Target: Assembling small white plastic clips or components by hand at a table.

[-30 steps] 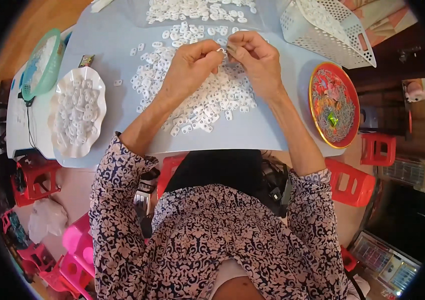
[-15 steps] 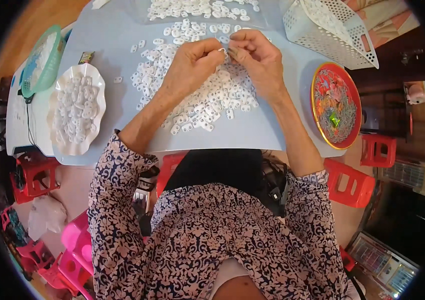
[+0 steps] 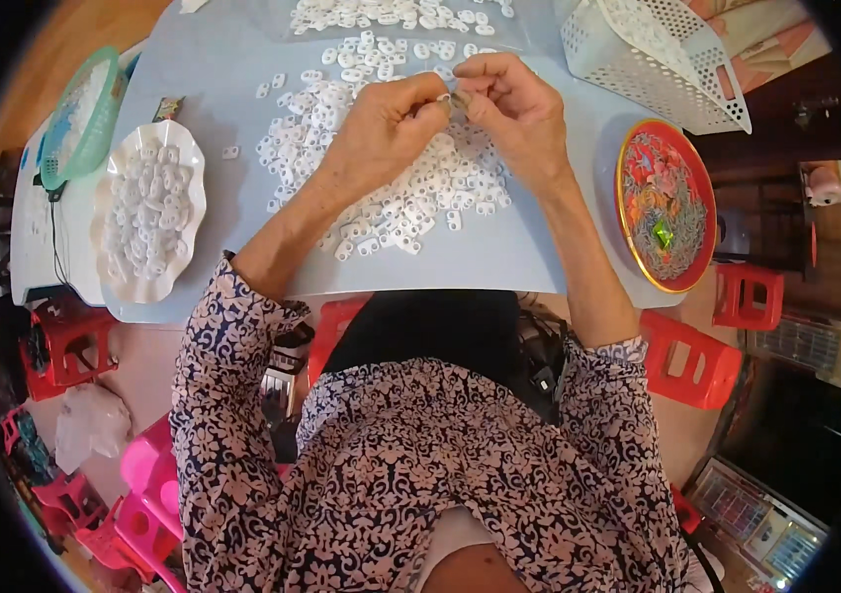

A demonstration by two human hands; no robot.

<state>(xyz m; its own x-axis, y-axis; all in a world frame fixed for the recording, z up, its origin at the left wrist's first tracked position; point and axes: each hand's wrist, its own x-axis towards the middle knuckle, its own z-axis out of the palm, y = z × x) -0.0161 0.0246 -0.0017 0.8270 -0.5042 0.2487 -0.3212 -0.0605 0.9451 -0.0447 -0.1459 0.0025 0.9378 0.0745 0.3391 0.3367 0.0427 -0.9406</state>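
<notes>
My left hand is closed in a pinch, with a bit of a small white plastic piece showing at its fingertips. Thumb and forefinger of my right hand are pressed together right beside that piece; what they hold is too small to make out. Both hands meet above a loose heap of small white oval plastic pieces, many showing two dark holes. To the left, a white wavy-edged dish holds more such pieces. On the right, a red gold-rimmed tray holds many tiny grey parts and a green wrapper.
The light blue table curves round me. A white perforated basket of white pieces stands at the far right, and a green basket at the left. A small packet lies behind the dish. Red stools stand below the edge.
My hands have stayed together over the heap, with only slight finger movement around the small white piece. The whole view has shifted a little.
</notes>
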